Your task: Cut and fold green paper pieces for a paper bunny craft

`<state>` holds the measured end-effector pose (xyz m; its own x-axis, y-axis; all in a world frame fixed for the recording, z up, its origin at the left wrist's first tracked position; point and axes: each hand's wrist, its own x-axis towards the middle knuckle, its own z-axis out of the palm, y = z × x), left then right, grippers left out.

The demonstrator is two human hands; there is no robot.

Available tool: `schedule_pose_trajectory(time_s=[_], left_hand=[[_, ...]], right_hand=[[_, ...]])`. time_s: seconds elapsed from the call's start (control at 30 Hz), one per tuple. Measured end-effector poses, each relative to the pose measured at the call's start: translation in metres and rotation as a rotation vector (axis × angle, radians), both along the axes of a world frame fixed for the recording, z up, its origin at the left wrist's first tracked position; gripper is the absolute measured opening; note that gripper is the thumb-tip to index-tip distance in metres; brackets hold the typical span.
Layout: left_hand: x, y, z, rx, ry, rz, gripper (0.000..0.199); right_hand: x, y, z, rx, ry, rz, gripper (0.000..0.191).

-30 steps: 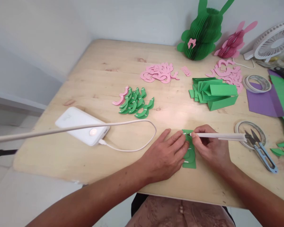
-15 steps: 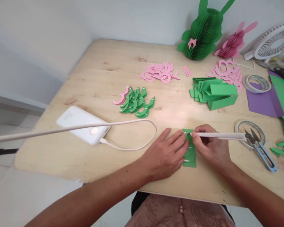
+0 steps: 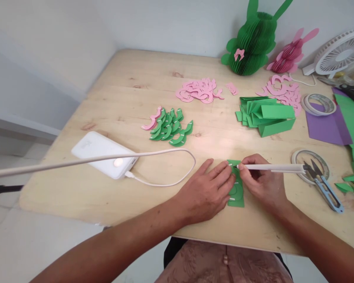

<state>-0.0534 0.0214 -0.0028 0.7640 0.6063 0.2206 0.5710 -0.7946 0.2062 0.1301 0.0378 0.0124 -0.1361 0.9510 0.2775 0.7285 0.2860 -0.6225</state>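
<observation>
A green paper strip (image 3: 237, 194) with a curved green piece on it lies near the table's front edge. My left hand (image 3: 208, 192) rests flat with fingers spread, its fingertips on the strip's left side. On the right, my right hand (image 3: 262, 181) pinches a white pen (image 3: 274, 168), whose tip touches the upper part of the green paper beside my left fingertips. Part of the strip is hidden under my left fingers.
A white power bank (image 3: 103, 155) with a cable lies left. Green curved pieces (image 3: 171, 127), pink cutouts (image 3: 197, 90) and folded green paper (image 3: 267, 114) lie farther back. Blue-handled snips (image 3: 327, 192) overlap a tape roll (image 3: 296, 165) at right.
Both hands keep nearly the same places, with the pen tip still on the green paper. The view has shifted very slightly.
</observation>
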Motion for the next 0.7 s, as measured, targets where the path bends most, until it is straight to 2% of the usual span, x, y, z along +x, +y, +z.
schedule_pose_trajectory(time_s=[0.7], left_hand=[[-0.0006,-0.0003,-0.0002,0.002,-0.002,-0.008,0.04]], right_hand=[[-0.0001,-0.0005,0.0005,-0.034,0.009,-0.014,0.011]])
